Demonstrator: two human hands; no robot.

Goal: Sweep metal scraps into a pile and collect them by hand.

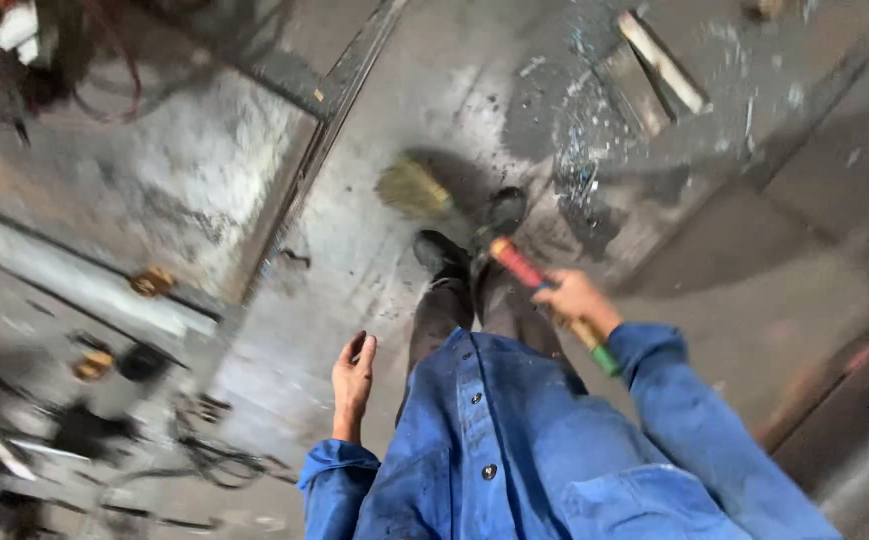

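Observation:
My right hand (577, 298) grips the handle (517, 262) of a broom, a stick striped red, yellow and green. Its straw head (413, 187) rests on the dusty concrete floor ahead of my black shoes (442, 251). My left hand (354, 378) hangs at my side, fingers loosely apart and holding nothing. Blue work-jacket sleeves cover both my arms, and the image is blurred by motion.
Scattered bright debris (583, 140) and a pale wooden strip (663, 62) lie on the floor ahead to the right. A metal rail (327, 120) runs diagonally on the left. Cables and dark tools (105, 430) clutter the lower left. A grey metal edge (855, 440) is at right.

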